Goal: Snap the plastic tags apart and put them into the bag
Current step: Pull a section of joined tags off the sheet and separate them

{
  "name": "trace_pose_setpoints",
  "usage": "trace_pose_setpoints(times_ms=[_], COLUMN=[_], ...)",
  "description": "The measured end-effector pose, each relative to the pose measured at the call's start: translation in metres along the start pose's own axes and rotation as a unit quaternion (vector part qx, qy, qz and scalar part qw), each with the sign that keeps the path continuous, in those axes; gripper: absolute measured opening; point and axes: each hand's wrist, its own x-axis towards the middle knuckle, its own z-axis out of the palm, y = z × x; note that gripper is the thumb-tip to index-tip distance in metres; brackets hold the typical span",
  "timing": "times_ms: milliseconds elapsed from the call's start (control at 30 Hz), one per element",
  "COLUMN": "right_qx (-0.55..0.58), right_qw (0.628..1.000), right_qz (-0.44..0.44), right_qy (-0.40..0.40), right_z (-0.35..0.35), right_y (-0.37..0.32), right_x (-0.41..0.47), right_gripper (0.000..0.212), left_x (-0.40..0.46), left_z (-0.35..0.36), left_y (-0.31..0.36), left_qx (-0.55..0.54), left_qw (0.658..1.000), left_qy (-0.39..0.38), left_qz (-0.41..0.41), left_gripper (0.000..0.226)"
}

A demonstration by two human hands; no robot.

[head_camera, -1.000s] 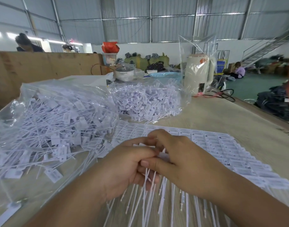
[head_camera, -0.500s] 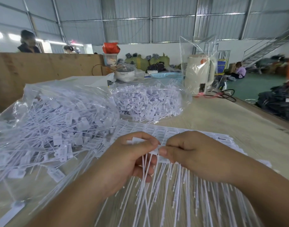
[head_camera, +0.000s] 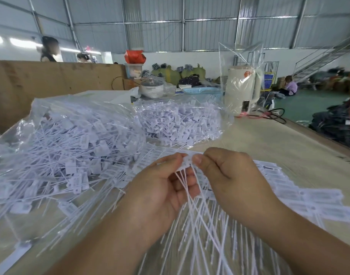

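Across the left half of the frame sprawled a big clear plastic bag [head_camera: 70, 139] heaped with loose white plastic tags, each a small flat label on a long thin tail, and I judged a good share of the work done from that heap alone. A second clear bag of white tags [head_camera: 182, 124] sat just behind it at upper centre, also well filled. Toward the right and lower right lay a flat white sheet of joined tags [head_camera: 309, 197], their labels side by side in a row and their tails fanning down to the bottom edge; plenty seemed left to separate.

At centre frame the two hands met over the near end of that sheet. The left hand [head_camera: 160, 187] had its fingers curled, thumb and forefinger pinching a small bunch of white tag heads [head_camera: 187, 162], with several tails trailing down through the palm. The right hand [head_camera: 229, 175] was likewise curled, its thumb and forefinger pinching the next label, just beside the left thumb. To my eye they were mid-snap, with the bunch not yet dropped into the bag.
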Motion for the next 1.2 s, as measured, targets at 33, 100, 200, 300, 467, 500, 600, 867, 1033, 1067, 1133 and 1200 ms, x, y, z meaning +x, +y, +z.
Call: trace_pose_setpoints(times_ms=[33, 100, 200, 300, 467, 500, 600, 867, 1033, 1067, 1133, 1200], right_qx=[0.008, 0.025, 0.085, 0.087, -0.014, -0.017, -0.028, -0.063, -0.038, -0.033, -0.012, 0.001], right_qw=[0.999, 0.995, 0.995, 0.986, 0.979, 0.979, 0.978, 0.977, 0.980, 0.983, 0.988, 0.988], right_qz=[0.007, 0.013, 0.011, 0.001, -0.055, -0.059, -0.062, -0.049, -0.046, -0.051, -0.051, -0.053], right_qy=[0.031, 0.093, 0.042, -0.140, -0.194, -0.194, -0.196, -0.195, -0.188, -0.171, -0.146, -0.145], right_z=[-0.003, -0.014, -0.025, -0.014, -0.003, -0.002, -0.003, -0.014, -0.006, -0.004, -0.001, -0.001], right_y=[0.002, 0.007, 0.010, 0.012, 0.017, 0.017, 0.015, 0.014, 0.012, 0.012, 0.011, 0.010], right_x=[0.001, 0.006, 0.007, 0.000, -0.004, -0.004, -0.005, -0.001, -0.005, -0.007, -0.010, -0.012], right_gripper=[0.046, 0.049, 0.045, 0.031, 0.059, 0.062, 0.065, 0.057, 0.062, 0.062, 0.064, 0.072], left_x=[0.002, 0.008, 0.009, 0.004, -0.003, -0.003, -0.003, 0.002, 0.000, -0.002, -0.005, -0.007], left_z=[-0.005, -0.017, -0.022, -0.012, -0.011, -0.011, -0.013, -0.017, -0.017, -0.015, -0.011, -0.007], left_y=[0.004, 0.015, 0.018, 0.006, 0.002, 0.002, 0.003, 0.015, 0.010, 0.006, 0.000, 0.000], left_qx=[-0.030, -0.038, 0.064, 0.150, 0.182, 0.181, 0.179, 0.138, 0.247, 0.259, 0.247, 0.233], left_qw=[0.999, 0.998, 0.997, 0.982, 0.971, 0.970, 0.966, 0.986, 0.961, 0.954, 0.952, 0.953], left_qy=[0.017, 0.047, -0.009, -0.110, -0.157, -0.163, -0.180, -0.093, -0.129, -0.150, -0.180, -0.194], left_qz=[0.001, 0.029, 0.032, 0.010, 0.000, -0.010, -0.046, -0.027, 0.000, 0.000, -0.004, -0.006], left_gripper=[0.023, 0.027, 0.015, 0.015, 0.021, 0.025, 0.031, 0.021, 0.015, 0.014, 0.021, 0.023])
